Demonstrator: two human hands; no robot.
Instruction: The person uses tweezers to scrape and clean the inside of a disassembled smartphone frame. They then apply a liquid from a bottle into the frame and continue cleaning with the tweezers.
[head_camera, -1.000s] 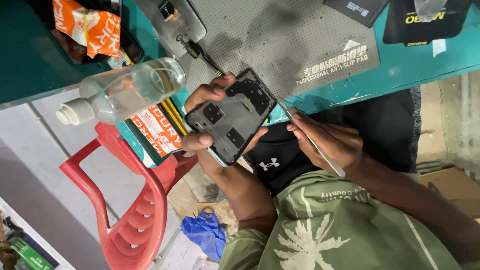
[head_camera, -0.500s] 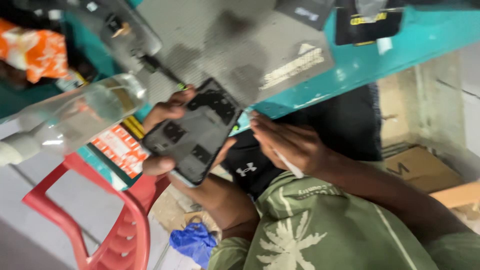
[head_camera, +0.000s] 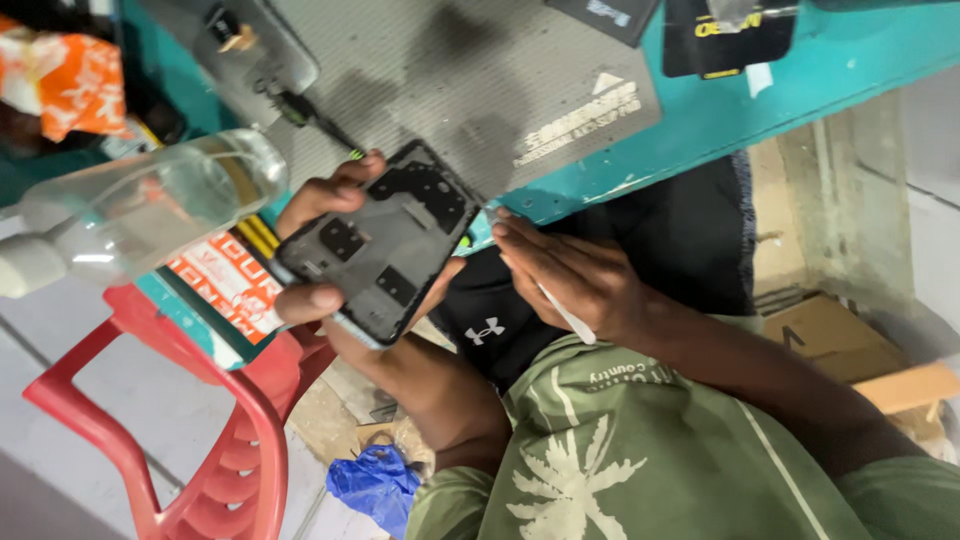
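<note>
The left hand held an opened phone in front of the teal bench, its fingers wrapped round the edges and its dark inner plate facing the camera. The right hand, just beside the phone, pinched a thin pale tool with fingers close together. A clear bottle lay to the left, above a red chair. A grey mat covered the bench.
</note>
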